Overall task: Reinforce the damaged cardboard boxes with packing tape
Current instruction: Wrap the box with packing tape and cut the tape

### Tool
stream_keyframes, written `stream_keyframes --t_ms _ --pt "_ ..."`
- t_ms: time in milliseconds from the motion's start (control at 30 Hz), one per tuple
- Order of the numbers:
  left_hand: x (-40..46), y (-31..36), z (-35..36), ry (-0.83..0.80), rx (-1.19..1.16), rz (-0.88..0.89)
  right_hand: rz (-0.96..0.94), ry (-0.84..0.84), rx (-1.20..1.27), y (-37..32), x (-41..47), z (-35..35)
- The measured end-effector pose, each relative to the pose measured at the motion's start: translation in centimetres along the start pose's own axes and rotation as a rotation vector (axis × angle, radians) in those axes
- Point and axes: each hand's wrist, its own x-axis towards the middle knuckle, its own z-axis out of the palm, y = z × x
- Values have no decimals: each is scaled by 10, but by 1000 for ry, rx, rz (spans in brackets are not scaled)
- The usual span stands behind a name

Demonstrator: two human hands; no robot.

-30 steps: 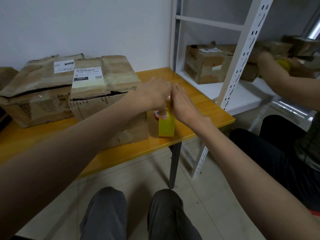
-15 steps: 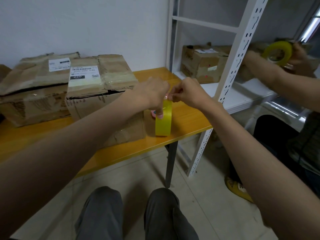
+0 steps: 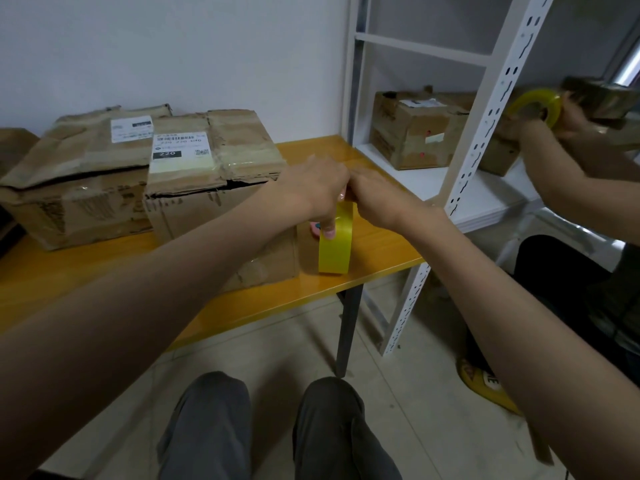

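Our left hand (image 3: 317, 192) curls over the top of a yellow packing tape roll (image 3: 335, 245) that stands on edge on the orange tabletop (image 3: 374, 244), one fingertip pressed against the roll's near face. Our right hand (image 3: 379, 199) meets it at the top of the roll, fingers bunched there; whether its grip pinches the tape's loose end or only rests on the roll, we cannot tell, since the left hand covers the spot.

The roll stands near the tabletop's front right corner, just beside a battered cardboard box (image 3: 221, 188) whose top flaps gape along a torn seam and carry a white shipping label (image 3: 180, 147). A small pink object (image 3: 314, 227) peeks out behind the roll, too hidden to identify. A second crushed box (image 3: 76, 181), also labelled, sits touching the first on its left, against the white wall.

To the right of the tabletop stands a white metal shelving rack (image 3: 481, 140), with another worn cardboard box (image 3: 415, 133) on its lower shelf. Beyond the rack's upright, a second person's hands (image 3: 568, 119) hold a yellow tape roll (image 3: 535, 105) against a box (image 3: 602, 102) on the shelf. Our grey-trousered knees (image 3: 270, 427) show below, over a tiled floor.
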Motion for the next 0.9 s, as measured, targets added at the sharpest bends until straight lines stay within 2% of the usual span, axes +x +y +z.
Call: stream_keyframes --t_ms 167,267,467,700,900 --pt "0 0 -1 16 -6 -7 6 -80 0 -2 3 -4" --pt "0 -1 -1 32 -32 -7 72 -88 116 -3 -4 -12" --pt "1 1 -6 22 -81 -10 176 132 390 2 -16 -12" --pt "0 0 -6 12 -100 -21 117 208 385 -1 -20 -9" --pt "3 -1 -4 7 -99 -25 165 332 477 0 -25 -8"
